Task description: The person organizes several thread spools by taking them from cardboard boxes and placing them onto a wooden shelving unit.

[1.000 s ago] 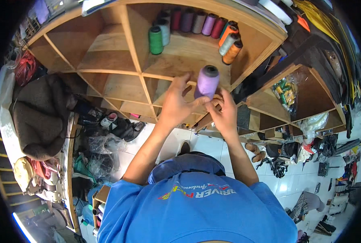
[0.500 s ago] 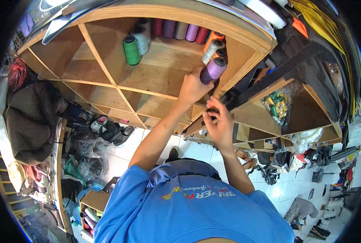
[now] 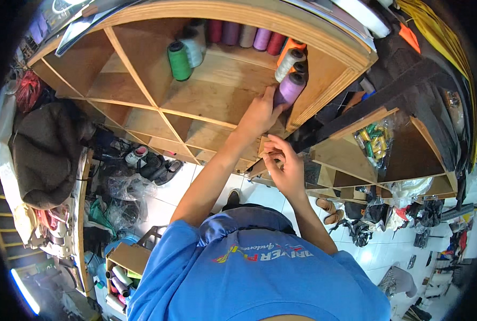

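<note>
My left hand [image 3: 259, 113] reaches into a wooden shelf compartment, its fingers wrapped round a light purple thread cone [image 3: 291, 86]. That cone leans slightly beside the compartment's right wall, in front of a white thread cone [image 3: 289, 63] and an orange one [image 3: 291, 47]. Below and to the right, outside the shelf, hovers my right hand [image 3: 285, 166] with its fingers curled and thumb drawn in; what they hold, if anything, is too small to make out. Towards the compartment's left stand a green cone [image 3: 179, 61] and a pale one [image 3: 192, 52].
More cones in red, purple and tan [image 3: 247, 36] line the compartment's back. The wooden shelf frame [image 3: 195, 113] has several cells. Right of it, another shelf holds a clear bag of small spools [image 3: 374, 142]. A cardboard box [image 3: 129, 258] with cones stands at lower left.
My left hand has settled the purple cone a little deeper beside the right wall. My right hand has dropped slightly away from it, its fingers more curled. The view has shifted slightly.
</note>
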`<state>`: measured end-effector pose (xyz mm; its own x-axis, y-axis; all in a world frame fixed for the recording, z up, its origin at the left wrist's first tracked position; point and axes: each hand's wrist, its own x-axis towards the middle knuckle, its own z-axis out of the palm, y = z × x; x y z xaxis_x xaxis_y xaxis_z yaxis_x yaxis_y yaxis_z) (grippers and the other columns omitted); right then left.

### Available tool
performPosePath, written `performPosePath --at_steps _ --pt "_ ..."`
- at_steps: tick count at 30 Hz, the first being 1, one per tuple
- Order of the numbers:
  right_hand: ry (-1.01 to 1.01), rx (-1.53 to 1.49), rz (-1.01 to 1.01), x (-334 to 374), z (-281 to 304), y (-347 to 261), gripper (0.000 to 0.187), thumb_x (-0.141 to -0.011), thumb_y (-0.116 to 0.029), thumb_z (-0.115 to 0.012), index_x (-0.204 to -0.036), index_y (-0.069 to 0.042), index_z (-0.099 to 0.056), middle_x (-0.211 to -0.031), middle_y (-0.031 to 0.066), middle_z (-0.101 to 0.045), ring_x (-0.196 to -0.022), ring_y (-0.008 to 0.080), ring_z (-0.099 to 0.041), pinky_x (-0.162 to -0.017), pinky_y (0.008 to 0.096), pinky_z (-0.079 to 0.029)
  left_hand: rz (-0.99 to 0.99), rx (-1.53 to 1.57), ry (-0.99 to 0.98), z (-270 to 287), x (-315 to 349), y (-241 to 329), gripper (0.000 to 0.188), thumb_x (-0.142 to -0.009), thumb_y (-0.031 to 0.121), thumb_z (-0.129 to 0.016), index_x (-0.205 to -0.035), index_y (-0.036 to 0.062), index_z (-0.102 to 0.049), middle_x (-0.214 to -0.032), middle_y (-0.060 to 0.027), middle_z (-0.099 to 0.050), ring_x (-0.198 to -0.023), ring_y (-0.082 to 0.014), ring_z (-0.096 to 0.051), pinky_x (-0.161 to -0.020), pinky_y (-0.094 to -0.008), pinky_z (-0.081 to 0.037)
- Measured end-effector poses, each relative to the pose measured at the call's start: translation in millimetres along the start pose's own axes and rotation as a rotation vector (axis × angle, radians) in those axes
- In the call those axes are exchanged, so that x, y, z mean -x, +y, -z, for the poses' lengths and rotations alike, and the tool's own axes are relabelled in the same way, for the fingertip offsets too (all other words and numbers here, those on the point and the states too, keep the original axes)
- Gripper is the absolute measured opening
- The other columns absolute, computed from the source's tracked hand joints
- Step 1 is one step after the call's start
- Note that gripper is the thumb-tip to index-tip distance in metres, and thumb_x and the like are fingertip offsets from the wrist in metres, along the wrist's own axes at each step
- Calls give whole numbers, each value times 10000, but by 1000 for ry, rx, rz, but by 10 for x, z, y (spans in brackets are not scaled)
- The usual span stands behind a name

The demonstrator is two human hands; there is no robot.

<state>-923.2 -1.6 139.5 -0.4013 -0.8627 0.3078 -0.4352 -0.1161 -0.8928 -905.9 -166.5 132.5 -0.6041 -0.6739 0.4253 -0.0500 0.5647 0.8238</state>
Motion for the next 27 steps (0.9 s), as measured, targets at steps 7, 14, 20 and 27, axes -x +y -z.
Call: performPosePath --at_steps 7,14,20,27 --pt "-46 -50 60 -8 -216 -77 336 -861 -44 -570 -1190 -10 -510 -1002 141 -625 -868 163 -618 -714 273 -498 -85 17 107 68 80 -94 623 -760 220 -715 -1261 4 -414 -1166 -248 -545 -1044 -361 -574 -852 -399 -483" --pt "-323 -166 -149 61 -640 -87 175 -919 -107 -512 -1035 -5 -592 -712 21 -596 -622 72 -568 -570 213 -452 188 97 306 1044 1185 -23 196 -822 206 -664 -830 10 -669 -701 -69 -668 -638 -113 -630 -600 -272 -504" --pt "-945 -147 -115 155 -1770 -38 205 -880 -74 -538 -1059 16 -582 -883 60 -630 -797 106 -588 -723 243 -477 533 -21 758 1976 2863 -162 189 -857 189 -621 -888 4 -642 -720 -67 -661 -659 -107 -634 -582 -259 -493" --pt "-1553 -200 172 973 -3391 -836 224 -847 -92 -588 -1055 -10 -601 -904 106 -664 -839 150 -635 -731 269 -498 836 -285 1407 2490 5089 406 158 -855 128 -604 -945 2 -635 -844 -71 -665 -707 -115 -627 -618 -251 -493"
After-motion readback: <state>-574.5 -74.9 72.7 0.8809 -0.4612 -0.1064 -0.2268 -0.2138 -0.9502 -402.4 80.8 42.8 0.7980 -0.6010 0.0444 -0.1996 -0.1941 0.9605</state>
